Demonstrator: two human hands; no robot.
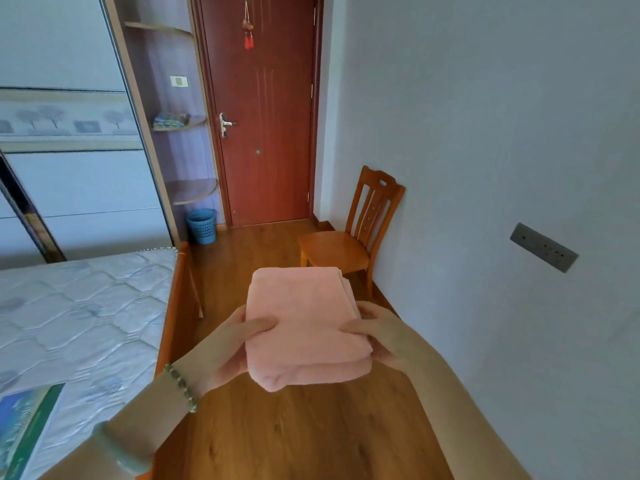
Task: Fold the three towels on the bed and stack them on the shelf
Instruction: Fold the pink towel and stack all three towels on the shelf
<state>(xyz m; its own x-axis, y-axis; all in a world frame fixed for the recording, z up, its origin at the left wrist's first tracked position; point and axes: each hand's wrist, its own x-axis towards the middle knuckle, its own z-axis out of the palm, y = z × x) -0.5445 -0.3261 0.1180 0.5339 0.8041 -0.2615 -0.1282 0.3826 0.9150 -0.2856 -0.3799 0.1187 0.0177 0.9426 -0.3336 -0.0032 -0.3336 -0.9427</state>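
At the far left, a green-edged book lies on the corner of the bed, whose quilted mattress sits bare in an orange wooden frame. Behind the bed stands a wardrobe with pale sliding doors. On the wardrobe's right end is the rounded corner shelf. A folded patterned cloth lies on its middle tier, and a blue wastebasket stands on the floor below.

The left hand, with a bead bracelet at the wrist, grips the near left edge of the pink towel. Its thumb is on top and its fingers are clamped on the cloth from beneath. The towel is folded into a thick pad and held in the air above the wooden floor, beside the bed and well short of the shelf.

Beyond it is a closed red-brown door with a red tassel hanging on it. The right hand pinches the towel's near right edge in the same way. A wooden chair stands against the pale wall, just beyond the towel. A grey socket plate is on that wall, farther right.
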